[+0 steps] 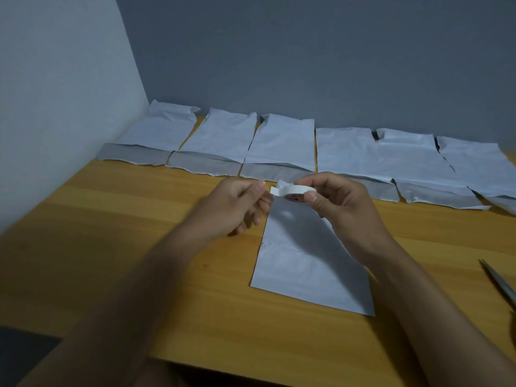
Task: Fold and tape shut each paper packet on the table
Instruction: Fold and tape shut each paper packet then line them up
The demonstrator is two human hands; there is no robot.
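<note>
A white paper packet (pixel 310 261) lies flat on the wooden table (pixel 139 224) in front of me. Above its far end my right hand (pixel 340 202) grips a small roll of white tape (pixel 296 189) between thumb and fingers. My left hand (pixel 237 205) pinches the loose tape end (pixel 275 190) sticking out from the roll's left side. Several more white packets (pixel 282 141) with grey flaps folded toward me lie in a row along the back wall.
The tips of grey scissors (pixel 499 283) lie at the table's right edge. A pale wall (pixel 55 107) closes the left side and a grey wall the back. A dark surface (pixel 25 356) shows below the table's front left edge.
</note>
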